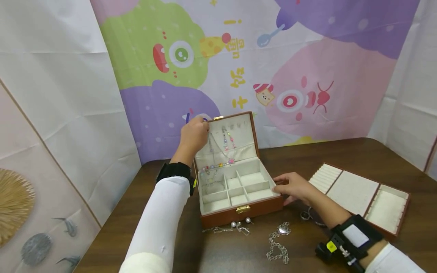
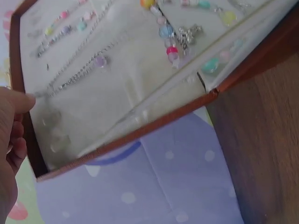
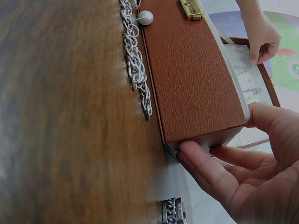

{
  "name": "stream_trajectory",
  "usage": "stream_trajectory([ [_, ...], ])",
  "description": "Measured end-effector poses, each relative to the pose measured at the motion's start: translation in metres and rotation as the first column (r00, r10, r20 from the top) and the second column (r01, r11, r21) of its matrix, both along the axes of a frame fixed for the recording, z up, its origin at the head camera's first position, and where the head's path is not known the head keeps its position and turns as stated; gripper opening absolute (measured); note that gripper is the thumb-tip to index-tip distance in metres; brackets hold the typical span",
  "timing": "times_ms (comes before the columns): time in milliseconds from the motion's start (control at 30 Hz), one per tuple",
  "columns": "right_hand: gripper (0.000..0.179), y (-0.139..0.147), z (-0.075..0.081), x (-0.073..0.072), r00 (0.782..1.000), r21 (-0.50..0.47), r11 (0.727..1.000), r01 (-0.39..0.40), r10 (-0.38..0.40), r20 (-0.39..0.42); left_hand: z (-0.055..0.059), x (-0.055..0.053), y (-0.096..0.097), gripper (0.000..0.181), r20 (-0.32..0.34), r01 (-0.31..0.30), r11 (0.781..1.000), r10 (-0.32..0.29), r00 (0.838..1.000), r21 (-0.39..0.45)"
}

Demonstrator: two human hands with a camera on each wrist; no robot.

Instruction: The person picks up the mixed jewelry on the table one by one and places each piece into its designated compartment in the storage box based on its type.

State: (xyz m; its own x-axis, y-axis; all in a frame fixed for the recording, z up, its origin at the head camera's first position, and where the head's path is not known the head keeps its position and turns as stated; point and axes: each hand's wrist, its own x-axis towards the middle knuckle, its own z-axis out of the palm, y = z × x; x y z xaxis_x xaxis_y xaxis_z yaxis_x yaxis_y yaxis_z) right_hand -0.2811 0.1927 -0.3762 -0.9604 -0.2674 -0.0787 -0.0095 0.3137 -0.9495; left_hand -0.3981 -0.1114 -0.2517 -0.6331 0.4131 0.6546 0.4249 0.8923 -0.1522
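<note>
A brown jewelry box (image 1: 218, 219) stands with its lid (image 1: 253, 131) raised and its white compartments showing. My left hand (image 1: 195, 132) holds the lid's upper left corner, thumb at the inner edge beside the hook of a silver chain necklace (image 2: 79, 75). Colourful beaded strands (image 2: 168, 42) hang inside the lid, some draping toward the compartments. My right hand (image 1: 295, 185) grips the box's right front corner. In the right wrist view, its thumb is at the upper rim and its fingers (image 3: 201, 158) lie against the end wall, low near the table.
To the right lies a removable tray (image 1: 358, 189) with ring rolls and a slotted section. A silver chain (image 1: 278, 244), pearl earrings (image 1: 248, 220) and another chain (image 3: 135, 65) lie before the box. Rings (image 1: 305, 215) sit near my right forearm. A printed curtain (image 1: 239, 76) hangs behind the table.
</note>
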Motion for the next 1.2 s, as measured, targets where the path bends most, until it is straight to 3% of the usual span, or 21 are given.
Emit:
stream_trajectory([
  [67, 0.056, 0.0, 0.0, 0.0, 1.0, -0.001, 1.0, -0.001, 0.001, 0.003, -0.002, 0.003, 0.003, 0.018, 0.067, 0.008, 0.999, -0.005, 0.998, -0.047],
  [133, 0.056, 0.0, -0.001, 0.0, 1.0, -0.002, 1.0, 0.0, 0.0, 0.004, -0.003, 0.007, 0.006, 0.024, 0.2, 0.02, 0.992, 0.005, 0.98, -0.123],
  [200, 0.056, 0.0, -0.001, -0.001, 1.0, -0.003, 1.0, 0.002, -0.002, 0.003, -0.006, 0.009, 0.009, 0.026, 0.378, 0.027, 0.978, 0.053, 0.924, -0.205],
  [300, 0.056, 0.0, -0.001, -0.001, 1.0, -0.001, 1.0, 0.004, -0.004, 0.0, -0.014, 0.009, 0.01, 0.017, 0.551, 0.002, 0.949, 0.181, 0.815, -0.316],
  [367, 0.056, 0.0, -0.002, -0.001, 1.0, 0.002, 1.0, 0.005, -0.005, 0.001, -0.02, 0.008, 0.01, 0.008, 0.602, -0.032, 0.936, 0.252, 0.757, -0.351],
  [500, 0.055, -0.002, -0.004, -0.001, 1.0, 0.006, 1.0, 0.004, -0.004, 0.002, -0.032, 0.007, 0.01, 0.025, 0.64, -0.085, 0.926, 0.319, 0.699, -0.369],
  [667, 0.055, -0.003, -0.005, 0.0, 1.0, 0.0, 1.0, -0.005, 0.005, -0.007, -0.039, 0.007, 0.013, 0.033, 0.647, -0.084, 0.9, 0.369, 0.667, -0.427],
  [800, 0.056, -0.004, -0.006, 0.0, 1.0, 0.002, 1.0, -0.02, 0.02, -0.012, -0.036, 0.008, 0.013, 0.021, 0.644, -0.065, 0.882, 0.389, 0.659, -0.467],
  [867, 0.056, -0.005, -0.005, -0.001, 1.0, 0.007, 1.0, -0.02, 0.02, -0.01, -0.03, 0.01, 0.012, 0.005, 0.654, -0.052, 0.892, 0.368, 0.661, -0.45],
  [967, 0.055, -0.004, -0.002, -0.003, 0.999, 0.051, 0.998, -0.027, 0.028, -0.024, -0.017, 0.012, 0.012, 0.023, 0.651, -0.034, 0.929, 0.285, 0.703, -0.369],
  [1033, 0.051, -0.004, 0.004, -0.004, 0.996, 0.134, 0.991, -0.028, 0.039, -0.081, -0.008, 0.012, 0.011, 0.034, 0.63, -0.015, 0.951, 0.217, 0.746, -0.309],
  [1100, 0.046, -0.005, 0.014, -0.006, 0.984, 0.247, 0.969, -0.026, 0.069, -0.166, 0.0, 0.013, 0.011, 0.039, 0.594, 0.01, 0.962, 0.16, 0.789, -0.273],
  [1200, 0.038, -0.012, 0.039, -0.012, 0.949, 0.404, 0.915, 0.004, 0.124, -0.291, 0.011, 0.016, 0.012, 0.04, 0.562, 0.044, 0.973, 0.094, 0.822, -0.228],
])
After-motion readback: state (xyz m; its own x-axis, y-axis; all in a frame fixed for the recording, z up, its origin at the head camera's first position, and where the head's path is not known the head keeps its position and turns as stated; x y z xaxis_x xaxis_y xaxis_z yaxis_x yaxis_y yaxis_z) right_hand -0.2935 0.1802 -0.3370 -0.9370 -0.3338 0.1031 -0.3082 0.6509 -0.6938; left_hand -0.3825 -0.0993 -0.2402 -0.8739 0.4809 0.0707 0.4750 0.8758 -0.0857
